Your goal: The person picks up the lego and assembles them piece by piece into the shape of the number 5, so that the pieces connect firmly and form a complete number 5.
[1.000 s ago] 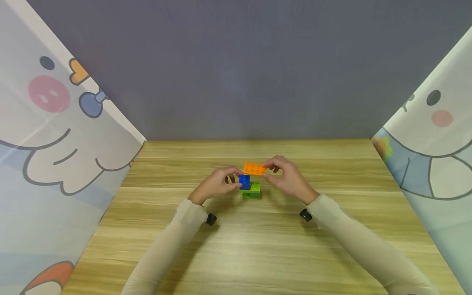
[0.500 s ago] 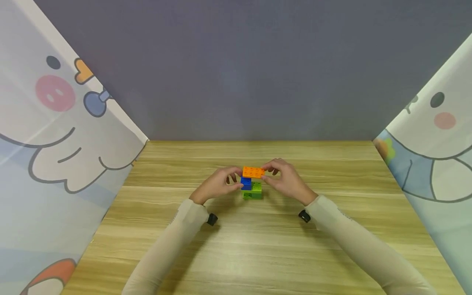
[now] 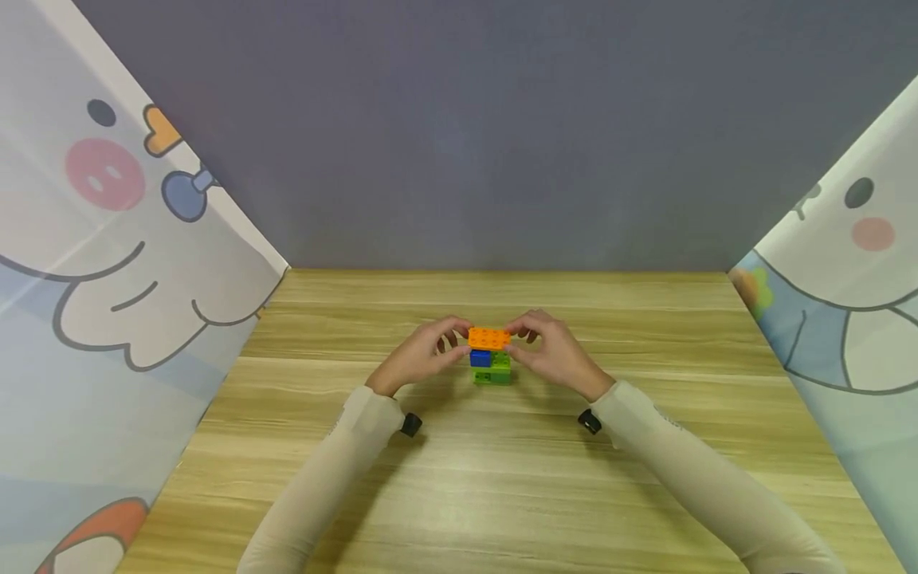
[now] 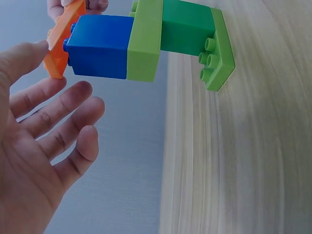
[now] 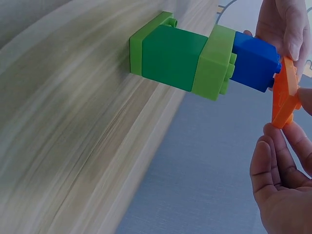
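An orange studded building plate (image 3: 489, 339) lies over a blue block (image 4: 101, 46), with some blue studs visible below it, so it is not flush. My left hand (image 3: 428, 351) pinches the plate's left end between thumb and index finger, the other fingers spread loosely. At its right end, my right hand (image 3: 552, 351) pinches the same plate. The blue block sits on one half of a lime green block (image 5: 213, 63), whose other studs are bare. Beneath are a dark green block (image 5: 171, 56) and a thin light green base plate (image 4: 219, 58).
The stack stands on a wood-grain table (image 3: 495, 478). A grey wall (image 3: 459, 143) rises behind the table's far edge. Cartoon-printed panels stand along the left (image 3: 165, 279) and right (image 3: 861, 303) sides.
My right hand has brought the orange plate left and down over the blue block. My left hand has gone from the blue block to the plate's left end.
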`<state>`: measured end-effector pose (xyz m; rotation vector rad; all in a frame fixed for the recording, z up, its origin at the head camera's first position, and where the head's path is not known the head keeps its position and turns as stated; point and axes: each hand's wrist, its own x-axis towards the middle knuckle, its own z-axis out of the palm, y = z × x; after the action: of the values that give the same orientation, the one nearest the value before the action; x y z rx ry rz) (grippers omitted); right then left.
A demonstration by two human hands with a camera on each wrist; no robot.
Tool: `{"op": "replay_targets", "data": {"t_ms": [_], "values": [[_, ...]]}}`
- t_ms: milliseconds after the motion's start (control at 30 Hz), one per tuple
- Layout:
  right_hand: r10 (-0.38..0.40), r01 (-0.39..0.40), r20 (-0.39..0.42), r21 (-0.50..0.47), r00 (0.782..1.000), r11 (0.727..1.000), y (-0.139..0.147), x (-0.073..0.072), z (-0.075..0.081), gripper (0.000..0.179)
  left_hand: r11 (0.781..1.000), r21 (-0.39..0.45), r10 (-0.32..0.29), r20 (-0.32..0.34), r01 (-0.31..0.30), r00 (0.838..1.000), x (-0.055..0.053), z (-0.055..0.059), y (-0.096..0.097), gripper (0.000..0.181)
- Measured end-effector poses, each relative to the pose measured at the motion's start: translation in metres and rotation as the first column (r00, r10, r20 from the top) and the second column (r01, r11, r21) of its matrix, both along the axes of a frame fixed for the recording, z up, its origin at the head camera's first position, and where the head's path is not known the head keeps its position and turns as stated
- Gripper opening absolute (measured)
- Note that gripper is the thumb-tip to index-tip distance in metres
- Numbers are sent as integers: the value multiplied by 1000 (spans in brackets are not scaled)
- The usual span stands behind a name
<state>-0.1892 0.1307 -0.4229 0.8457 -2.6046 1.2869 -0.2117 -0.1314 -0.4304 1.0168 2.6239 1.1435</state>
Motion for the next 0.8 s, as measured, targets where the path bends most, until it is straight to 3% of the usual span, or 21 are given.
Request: {"op": "replay_targets", "data": {"t_ms": [400, 800], "values": [[-3, 3, 8, 32, 1000, 999, 2, 2, -5, 19, 999, 3, -33, -52, 34, 998, -1, -4, 0, 33], [9, -8, -1, 38, 1000, 999, 1, 2, -5, 20, 1000, 3, -22, -32, 22, 999, 0, -5, 0, 31]]}}
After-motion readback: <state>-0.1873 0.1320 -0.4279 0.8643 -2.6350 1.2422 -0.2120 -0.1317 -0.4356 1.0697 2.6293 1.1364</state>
